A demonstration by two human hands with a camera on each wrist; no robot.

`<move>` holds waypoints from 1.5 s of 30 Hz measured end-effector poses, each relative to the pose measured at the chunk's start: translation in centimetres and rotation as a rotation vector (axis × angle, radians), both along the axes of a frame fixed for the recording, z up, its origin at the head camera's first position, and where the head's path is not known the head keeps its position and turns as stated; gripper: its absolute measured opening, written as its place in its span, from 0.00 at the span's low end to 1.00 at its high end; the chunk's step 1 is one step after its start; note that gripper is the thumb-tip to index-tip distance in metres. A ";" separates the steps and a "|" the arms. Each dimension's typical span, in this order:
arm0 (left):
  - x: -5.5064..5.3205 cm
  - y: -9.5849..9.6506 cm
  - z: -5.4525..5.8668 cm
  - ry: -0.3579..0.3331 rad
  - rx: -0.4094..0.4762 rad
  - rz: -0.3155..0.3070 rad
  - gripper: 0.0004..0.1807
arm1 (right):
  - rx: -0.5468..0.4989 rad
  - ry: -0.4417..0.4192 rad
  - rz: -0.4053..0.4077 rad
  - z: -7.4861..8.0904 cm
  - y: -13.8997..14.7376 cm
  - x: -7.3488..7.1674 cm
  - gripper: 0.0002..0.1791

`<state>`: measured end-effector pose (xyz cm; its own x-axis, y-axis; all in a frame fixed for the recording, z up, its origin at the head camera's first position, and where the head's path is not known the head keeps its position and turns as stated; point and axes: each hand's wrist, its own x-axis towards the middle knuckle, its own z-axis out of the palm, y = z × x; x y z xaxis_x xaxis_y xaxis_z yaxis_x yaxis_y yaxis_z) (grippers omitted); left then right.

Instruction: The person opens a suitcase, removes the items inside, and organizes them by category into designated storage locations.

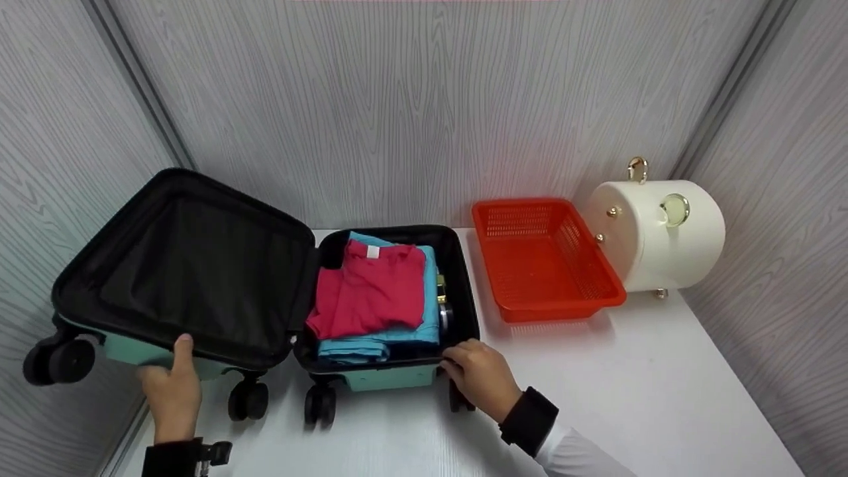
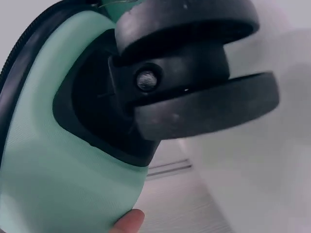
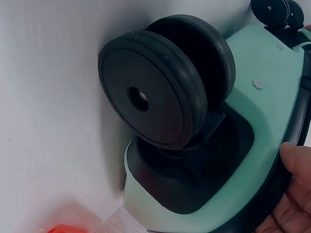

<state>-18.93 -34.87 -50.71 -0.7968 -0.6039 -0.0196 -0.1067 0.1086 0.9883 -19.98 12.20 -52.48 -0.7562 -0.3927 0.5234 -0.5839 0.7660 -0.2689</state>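
A mint-green suitcase with a black lining lies spread wide, its lid [image 1: 212, 278] raised at a tilt on the left and its packed half [image 1: 469, 305] on the table. My left hand [image 1: 173, 394] grips the lid's near edge, thumb over the rim. At the near right corner of the packed half, my right hand [image 1: 482, 377] pinches the black rim, just above a caster wheel [image 3: 155, 90]. Inside lie a folded red garment [image 1: 381, 291] and, beneath it, a folded light-blue garment [image 1: 354, 350]. Small gold-and-dark items [image 1: 442, 291] are tucked along the right side.
An orange-red plastic basket [image 1: 543, 265] stands right of the suitcase. Behind it, a white cylindrical case [image 1: 686, 245] with gold fittings rests near the right wall. Grey wood-grain panels [image 1: 397, 112] enclose the white table [image 1: 636, 397] at the back and sides.
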 end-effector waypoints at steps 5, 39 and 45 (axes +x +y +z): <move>0.2 -0.7 -1.1 -0.045 0.178 0.004 0.21 | 0.005 0.016 -0.003 0.0 -0.2 0.1 0.02; 1.9 4.8 -1.1 0.079 -0.323 0.115 0.53 | 0.007 0.004 -0.029 -0.1 -0.6 0.3 0.04; 1.3 12.8 1.3 0.335 -0.910 -0.255 0.22 | 0.004 -0.006 -0.041 -0.3 -0.5 0.3 0.03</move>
<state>-17.59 -22.06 -49.43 -0.7844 -0.0884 0.6139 0.2935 0.8190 0.4930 -19.67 11.68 -52.75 -0.7748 -0.3636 0.5172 -0.5506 0.7900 -0.2696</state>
